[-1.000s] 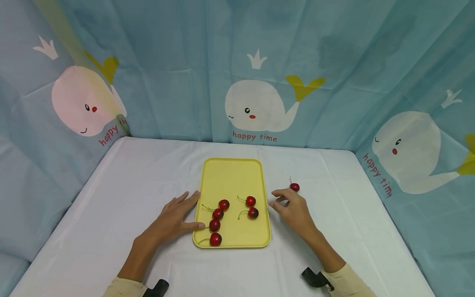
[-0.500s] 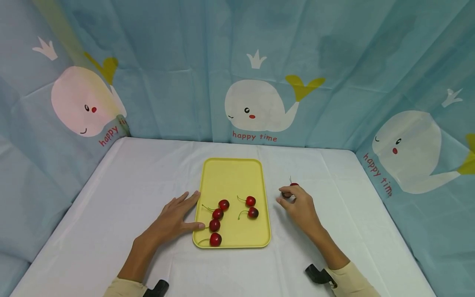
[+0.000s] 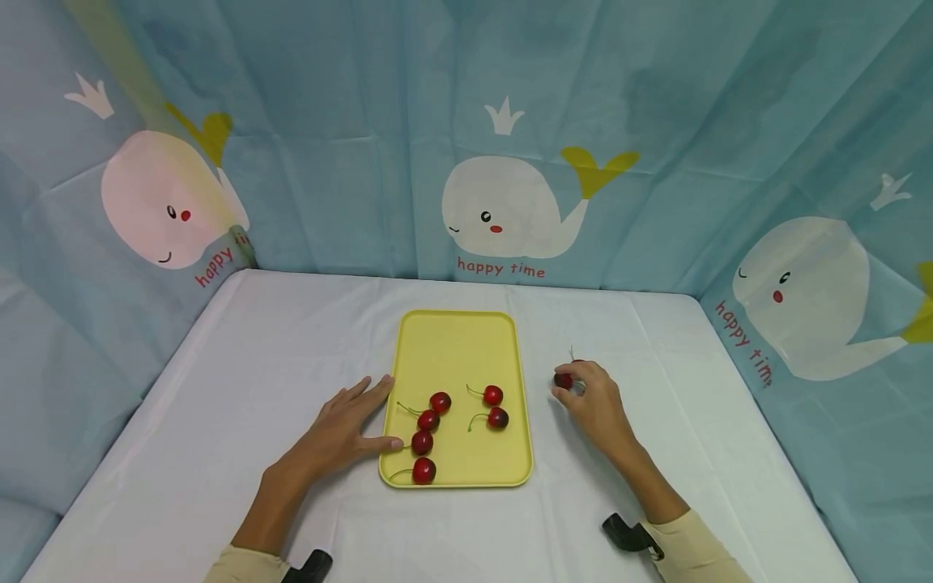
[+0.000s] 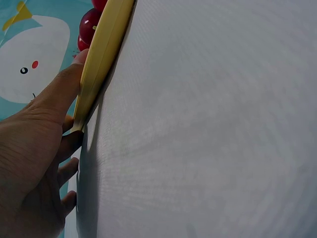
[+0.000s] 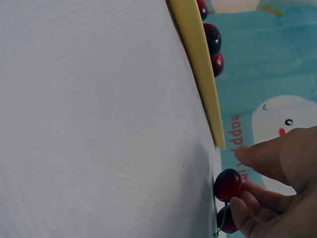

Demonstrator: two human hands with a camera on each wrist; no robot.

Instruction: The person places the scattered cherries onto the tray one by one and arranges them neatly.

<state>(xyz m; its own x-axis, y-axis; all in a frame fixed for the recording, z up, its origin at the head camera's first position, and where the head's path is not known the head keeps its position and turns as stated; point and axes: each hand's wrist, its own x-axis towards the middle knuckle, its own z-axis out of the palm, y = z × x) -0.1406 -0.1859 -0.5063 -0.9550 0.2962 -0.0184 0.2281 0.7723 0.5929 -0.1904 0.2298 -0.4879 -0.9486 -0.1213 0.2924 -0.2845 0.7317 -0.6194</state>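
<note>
My left hand (image 3: 338,425) lies spread at the left edge of a yellow tray (image 3: 462,344). Its thumb rests over the rim in the left wrist view, and other fingers touch the tray's side. Dark red cherries with green stems lie on the tray: several in a column at left, such as one cherry (image 3: 423,470), and two at right, one (image 3: 498,418) below the other. Right of the tray, my right hand (image 3: 596,405) has its fingers about a cherry (image 5: 228,185) on the table; the thumb shows apart from it. Another cherry (image 5: 228,220) sits behind, partly hidden by the hand.
A white cloth (image 3: 306,332) covers the table. Blue curtains (image 3: 350,186) printed with whales stand along the back and sides. Black devices, one at the left wrist (image 3: 309,565) and one at the right wrist (image 3: 628,533), are strapped by the sleeves.
My right hand has moved right, away from the tray's edge, to a cherry that now shows between thumb and finger. It now partly covers the cherry behind. The left hand and tray stay put.
</note>
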